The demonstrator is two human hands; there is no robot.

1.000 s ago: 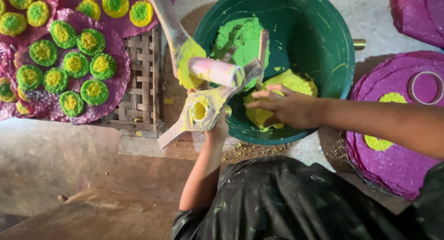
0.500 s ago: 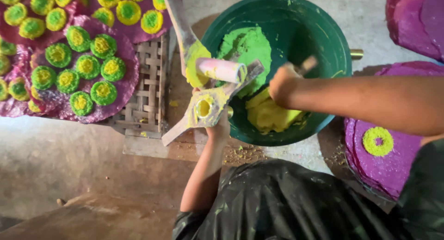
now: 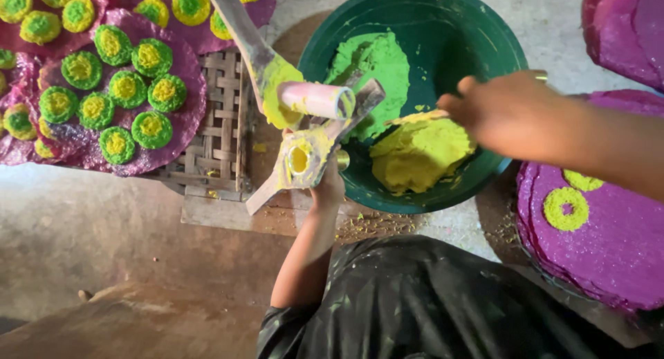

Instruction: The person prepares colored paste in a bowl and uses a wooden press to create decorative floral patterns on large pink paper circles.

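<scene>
Woven bamboo mat (image 3: 214, 124) on concrete floor (image 3: 90, 241); purple discs (image 3: 124, 110) at left carry green-and-yellow rosettes (image 3: 151, 58); purple stack (image 3: 609, 241) at right bears one ring (image 3: 566, 208)

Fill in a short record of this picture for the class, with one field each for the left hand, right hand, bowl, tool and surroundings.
Left hand: left hand grips a wooden press tool smeared with yellow paste.
Right hand: right hand reaches over the bowl, just above the yellow dough.
Bowl: green bowl holds green dough and yellow dough, side by side.
Tool: a pale pink cylinder sits on it.
Surroundings: purple discs, one bearing a green ring; woven mat.
</scene>
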